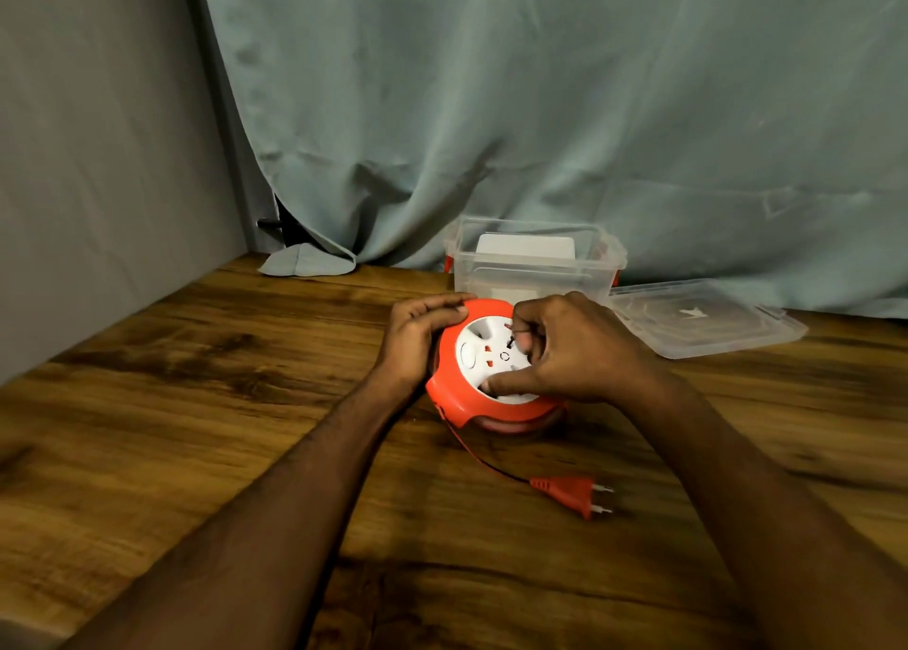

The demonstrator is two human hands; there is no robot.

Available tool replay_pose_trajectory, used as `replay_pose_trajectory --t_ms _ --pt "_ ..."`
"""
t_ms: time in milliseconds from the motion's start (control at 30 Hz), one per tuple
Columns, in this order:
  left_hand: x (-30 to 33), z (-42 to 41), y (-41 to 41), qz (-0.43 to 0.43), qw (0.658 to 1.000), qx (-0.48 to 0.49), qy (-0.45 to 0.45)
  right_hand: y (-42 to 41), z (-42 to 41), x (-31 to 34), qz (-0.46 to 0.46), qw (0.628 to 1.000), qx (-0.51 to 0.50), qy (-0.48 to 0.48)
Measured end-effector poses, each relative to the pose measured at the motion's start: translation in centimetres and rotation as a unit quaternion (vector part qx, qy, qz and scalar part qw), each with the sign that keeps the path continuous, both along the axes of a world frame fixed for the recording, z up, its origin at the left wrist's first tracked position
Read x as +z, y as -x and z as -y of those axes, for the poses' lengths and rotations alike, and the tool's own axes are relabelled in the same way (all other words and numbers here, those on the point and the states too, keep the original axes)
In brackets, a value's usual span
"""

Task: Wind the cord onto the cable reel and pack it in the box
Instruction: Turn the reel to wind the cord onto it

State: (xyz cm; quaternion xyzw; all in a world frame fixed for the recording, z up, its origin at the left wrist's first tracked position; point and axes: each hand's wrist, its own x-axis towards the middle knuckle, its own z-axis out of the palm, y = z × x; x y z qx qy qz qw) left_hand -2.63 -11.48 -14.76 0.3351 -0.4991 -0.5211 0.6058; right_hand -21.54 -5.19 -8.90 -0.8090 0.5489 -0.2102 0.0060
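An orange cable reel point(454, 394) with a white socket face lies flat on the wooden table. My left hand point(417, 337) grips its left rim, fingers curled over the top edge. My right hand point(570, 350) lies over the white face, pinching a small black crank handle between the fingertips, with the thumb on the face's near edge. A short length of cord point(479, 458) runs from the reel's front to an orange two-pin plug point(572, 494) lying on the table. Behind the reel stands a clear plastic box point(535, 261), open.
The box's clear lid point(707, 318) lies flat to the right of the box. A grey-green curtain point(540, 109) hangs behind the table, with a grey wall point(98, 158) at the left. Bare wooden tabletop point(196, 404) stretches left and in front.
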Motion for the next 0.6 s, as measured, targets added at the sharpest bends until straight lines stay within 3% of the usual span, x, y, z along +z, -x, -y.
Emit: replay_pose_trajectory --t_ms 200,367,600 --pt "-0.2 0.3 -0.1 0.004 1.0 -0.011 0.01 0.6 0.5 -0.1 0.062 0.997 0.036 0.015" --pt "-0.2 0.3 -0.1 0.002 1.0 -0.006 -0.002 1.3 0.8 0.6 0.122 0.976 0.149 -0.101" --pt "-0.1 0.0 0.1 0.0 1.0 -0.015 0.004 1.0 0.8 0.6 0.033 0.988 0.114 -0.1"
